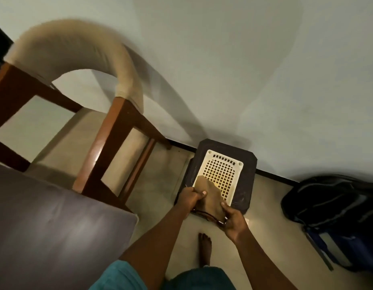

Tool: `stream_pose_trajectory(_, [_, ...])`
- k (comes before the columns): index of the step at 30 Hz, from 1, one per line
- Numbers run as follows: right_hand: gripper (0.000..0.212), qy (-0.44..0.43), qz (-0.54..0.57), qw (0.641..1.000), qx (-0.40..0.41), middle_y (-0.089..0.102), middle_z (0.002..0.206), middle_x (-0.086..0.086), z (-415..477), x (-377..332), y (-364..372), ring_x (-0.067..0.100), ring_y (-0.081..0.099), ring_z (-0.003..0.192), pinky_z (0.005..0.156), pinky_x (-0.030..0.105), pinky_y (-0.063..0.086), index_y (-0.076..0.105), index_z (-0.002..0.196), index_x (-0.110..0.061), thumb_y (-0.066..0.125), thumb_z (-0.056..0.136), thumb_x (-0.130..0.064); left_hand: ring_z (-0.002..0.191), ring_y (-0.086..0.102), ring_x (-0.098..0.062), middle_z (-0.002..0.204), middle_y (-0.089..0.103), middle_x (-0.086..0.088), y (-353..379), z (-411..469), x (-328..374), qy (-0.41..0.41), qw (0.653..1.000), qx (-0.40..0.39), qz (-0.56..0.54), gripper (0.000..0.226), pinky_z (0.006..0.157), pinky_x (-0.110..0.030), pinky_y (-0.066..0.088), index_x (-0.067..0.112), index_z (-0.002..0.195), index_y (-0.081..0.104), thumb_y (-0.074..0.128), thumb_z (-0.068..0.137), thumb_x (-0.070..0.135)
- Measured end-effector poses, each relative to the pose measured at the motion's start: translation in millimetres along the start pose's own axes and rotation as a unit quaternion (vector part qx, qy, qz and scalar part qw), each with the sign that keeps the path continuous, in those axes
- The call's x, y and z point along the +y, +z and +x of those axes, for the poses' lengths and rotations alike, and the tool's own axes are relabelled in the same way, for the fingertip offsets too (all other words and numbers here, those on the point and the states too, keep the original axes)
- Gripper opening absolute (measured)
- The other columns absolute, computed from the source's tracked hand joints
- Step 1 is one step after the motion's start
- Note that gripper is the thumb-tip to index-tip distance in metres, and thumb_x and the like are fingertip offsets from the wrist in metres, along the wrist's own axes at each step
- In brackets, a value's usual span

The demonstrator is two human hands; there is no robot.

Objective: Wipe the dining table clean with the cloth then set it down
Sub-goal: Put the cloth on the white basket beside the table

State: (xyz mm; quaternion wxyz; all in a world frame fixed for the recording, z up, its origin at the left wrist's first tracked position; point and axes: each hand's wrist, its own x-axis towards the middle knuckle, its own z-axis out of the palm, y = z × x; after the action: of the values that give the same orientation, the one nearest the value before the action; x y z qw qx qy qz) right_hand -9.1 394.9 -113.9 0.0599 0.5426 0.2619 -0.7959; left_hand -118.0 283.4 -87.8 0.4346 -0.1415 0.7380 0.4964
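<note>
A brown cloth (210,197) hangs stretched between both hands above a white perforated basket (224,170). My left hand (190,197) grips the cloth's upper left edge, thumb on top. The cloth's lower right edge is pinched by my right hand (233,219). The cloth's far end lies over the basket's near corner. The dark glossy dining table (51,222) fills the lower left, its corner near my left forearm.
The basket sits on a dark plastic stool (246,160) against the wall. A wooden chair (110,130) with a beige padded back stands to the left. Dark bags (336,208) lie on the floor at right. My bare foot (205,245) is below the hands.
</note>
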Motion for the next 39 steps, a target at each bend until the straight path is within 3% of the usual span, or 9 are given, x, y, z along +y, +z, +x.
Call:
stream_pose_trajectory(3, [0.045,-0.067,-0.085,0.994,0.034,0.062,0.12,0.013,33,-15,1,0.03,0.06,0.103,0.075,0.038,0.053,0.054,0.127,-0.009,0.062,0.083,0.0,0.101,0.06,-0.031,0.115,0.064,-0.02,5,34,-4,-0.039,0.999,-0.017,-0.011,0.032,0.088,-0.042,0.051,-0.001,0.109,0.06,0.07,0.08,0.01])
stream_pose_trajectory(7, [0.052,-0.163,-0.184,0.963,0.108,0.059,0.126,0.012,78,-30,10,0.033,0.055,0.115,0.1,0.05,0.045,0.055,0.123,-0.012,0.069,0.076,0.007,0.113,0.056,-0.036,0.121,0.061,-0.02,16,81,-11,-0.068,0.997,-0.023,-0.029,0.051,0.095,-0.046,0.049,-0.001,0.12,0.054,0.071,0.073,-0.007])
stream_pose_trajectory(13, [0.053,-0.216,-0.378,0.885,0.166,0.055,0.135,0.01,119,-27,12,0.032,0.053,0.121,0.103,0.046,0.044,0.047,0.136,-0.01,0.066,0.086,-0.014,0.121,0.05,-0.036,0.131,0.053,-0.02,36,128,-22,0.027,0.976,0.036,0.211,0.067,0.101,-0.042,0.042,0.001,0.133,0.041,0.073,0.077,0.017])
stream_pose_trajectory(16, [0.05,-0.22,-0.551,0.778,0.207,0.047,0.141,0.012,128,-10,4,0.036,0.05,0.124,0.102,0.052,0.044,0.037,0.141,-0.017,0.053,0.095,-0.027,0.134,0.032,-0.034,0.149,0.026,-0.02,46,125,-33,0.099,0.918,0.045,0.381,0.073,0.109,-0.038,0.031,0.004,0.146,0.015,0.058,0.089,0.019])
stream_pose_trajectory(19, [0.054,-0.246,-0.737,0.619,0.114,0.017,0.159,0.007,129,1,-5,0.034,0.017,0.145,0.115,0.049,0.019,0.018,0.151,-0.017,0.037,0.101,-0.026,0.142,0.014,-0.034,0.157,0.013,-0.011,50,121,-59,0.179,0.828,0.012,0.531,0.069,0.115,-0.042,0.021,0.017,0.148,0.008,0.048,0.093,0.016])
stream_pose_trajectory(21, [0.059,-0.21,-0.804,0.555,0.045,0.002,0.161,0.003,126,4,-9,0.031,-0.002,0.147,0.117,0.05,0.005,0.005,0.152,-0.019,0.031,0.102,-0.033,0.145,0.004,-0.032,0.159,0.006,-0.005,51,119,-74,0.165,0.8,-0.021,0.577,0.069,0.118,-0.043,0.011,0.02,0.149,0.005,0.046,0.094,0.02])
stream_pose_trajectory(27, [0.062,-0.15,-0.832,0.532,0.042,-0.003,0.161,0.002,118,-2,0,0.03,-0.01,0.147,0.115,0.051,-0.007,0.0,0.152,-0.02,0.034,0.101,-0.032,0.145,-0.002,-0.031,0.159,0.003,-0.005,53,104,-72,0.157,0.762,-0.017,0.628,0.067,0.117,-0.045,-0.002,0.014,0.148,0.007,0.044,0.094,0.023])
stream_pose_trajectory(32, [0.06,-0.141,-0.84,0.522,0.032,-0.004,0.161,0.005,95,2,9,0.029,-0.011,0.147,0.116,0.05,-0.004,0.001,0.152,-0.016,0.032,0.102,-0.025,0.142,0.012,-0.033,0.153,0.022,-0.012,43,79,-62,0.161,0.759,0.031,0.63,0.06,0.117,-0.047,-0.002,0.01,0.145,0.018,0.042,0.09,0.016])
stream_pose_trajectory(39, [0.058,-0.156,-0.846,0.51,0.01,0.0,0.16,0.01,41,13,25,0.031,-0.004,0.147,0.117,0.049,0.003,0.005,0.152,-0.014,0.028,0.102,-0.034,0.144,0.006,-0.031,0.156,0.013,-0.012,14,37,-50,0.143,0.755,0.002,0.64,0.061,0.117,-0.046,-0.001,0.008,0.146,0.013,0.04,0.093,0.021])
